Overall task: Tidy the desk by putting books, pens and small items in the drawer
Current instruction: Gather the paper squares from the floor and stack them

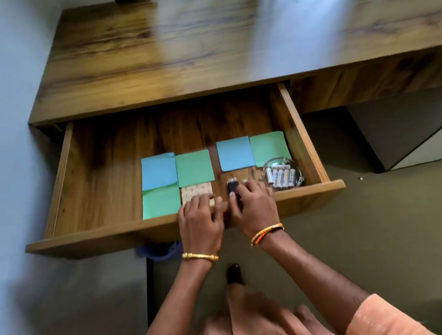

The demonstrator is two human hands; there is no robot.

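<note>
Reaching into the open drawer [184, 216] from the head view | our left hand [199, 218] rests straight fingers on a tray of pale blocks [196, 192] | our right hand [254, 205] pinches a small black item [233, 187] | blue and green paper pads [194, 168] beyond | glass dish of batteries [283, 177] at right.

Blue and green paper pads [194, 168], wood-grain drawer [115, 166]
</note>
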